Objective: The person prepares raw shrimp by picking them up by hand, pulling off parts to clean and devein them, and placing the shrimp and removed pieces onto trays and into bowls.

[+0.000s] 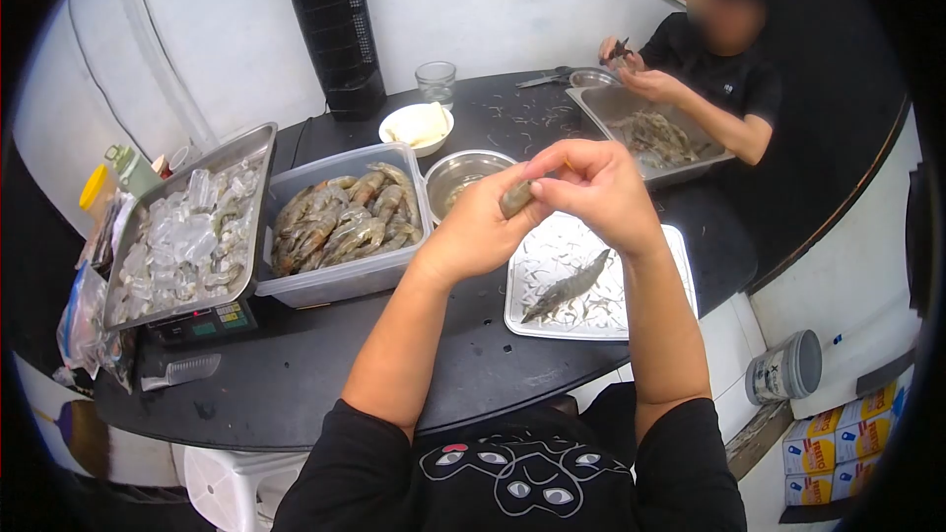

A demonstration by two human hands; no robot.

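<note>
The left hand [478, 222] clasps one shrimp [515, 199] by the tray [572, 329]'s far left corner; the right hand [606, 195] bends its fingers there, grip uncertain. One second shrimp [569, 288] lies on the tray. Left: one heaped tub [340, 286]. The left hand partly hides one bowl [463, 158]. Far right: one co-worker [729, 89].

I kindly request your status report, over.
Left hand holding greyish-brown shrimp; right hand close against it. Whole grey shrimp on white rectangular tray. Nothing visibly blocking.

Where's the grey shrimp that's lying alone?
In the head view, right of centre, the grey shrimp lies on the white rectangular tray, left of the right forearm.
</note>
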